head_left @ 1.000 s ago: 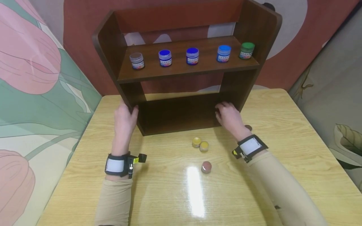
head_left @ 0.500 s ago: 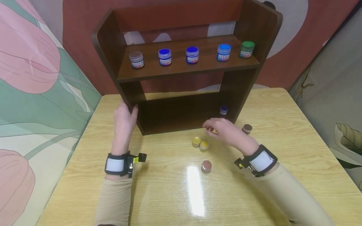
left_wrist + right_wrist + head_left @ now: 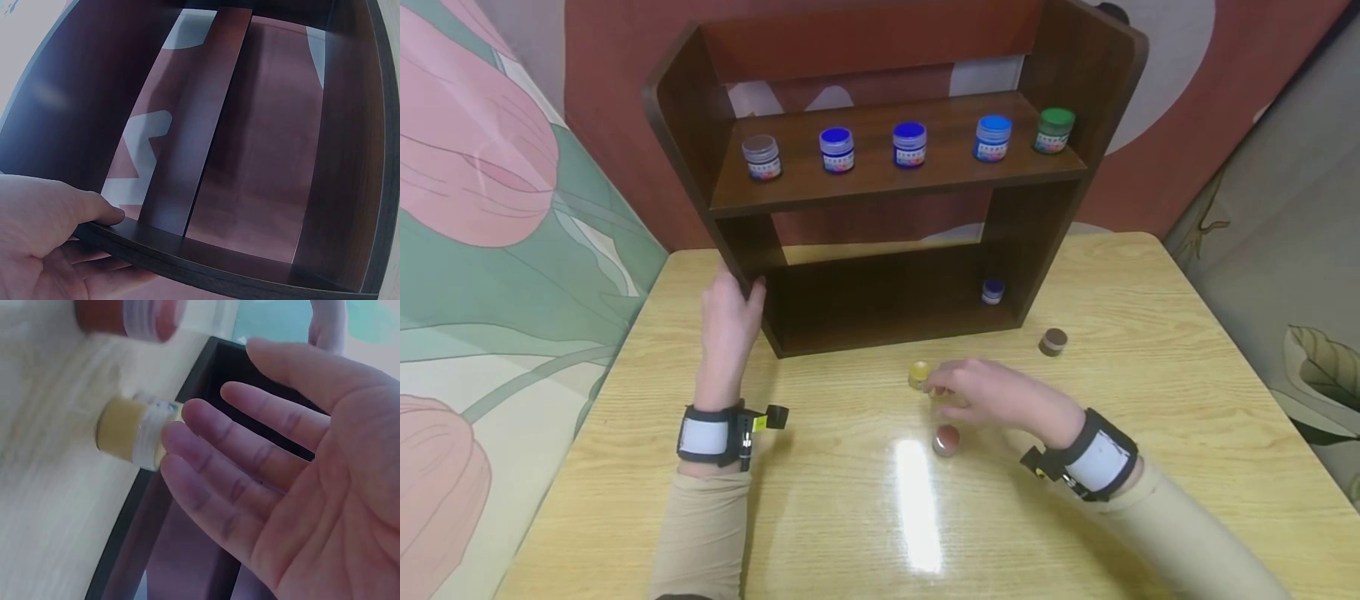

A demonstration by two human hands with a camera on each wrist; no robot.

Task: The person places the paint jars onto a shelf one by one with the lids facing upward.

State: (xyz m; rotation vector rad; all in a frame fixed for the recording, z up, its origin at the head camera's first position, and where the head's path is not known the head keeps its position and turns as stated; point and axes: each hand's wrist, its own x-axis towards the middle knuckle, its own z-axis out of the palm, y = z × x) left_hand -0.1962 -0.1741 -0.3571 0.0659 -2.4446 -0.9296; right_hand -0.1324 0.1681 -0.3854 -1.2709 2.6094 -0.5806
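My left hand (image 3: 730, 312) grips the left side panel of a dark brown wooden shelf (image 3: 880, 190). In the left wrist view its thumb lies on the panel edge (image 3: 169, 250), the fingers along the outer face. My right hand (image 3: 996, 396) reaches over two small yellow paint jars, hiding most of one; the other yellow jar (image 3: 919, 375) shows left of the fingertips. Seen from the right wrist, the fingers are extended and nothing lies in the palm, with a yellow jar (image 3: 134, 431) just past the fingertips. A reddish-brown jar (image 3: 946, 441) stands nearer me.
Several paint jars line the upper board, from a dark grey one (image 3: 762, 158) to a green one (image 3: 1054, 132). A dark blue jar (image 3: 992, 292) sits at the lower board's right end. Outside the shelf, a dark brown jar (image 3: 1053, 342) rests on the wooden table (image 3: 820, 500).
The right hand has left the lower board's right end, uncovering the dark blue jar there, and moved toward me and left to the yellow jars. The left hand stays put.
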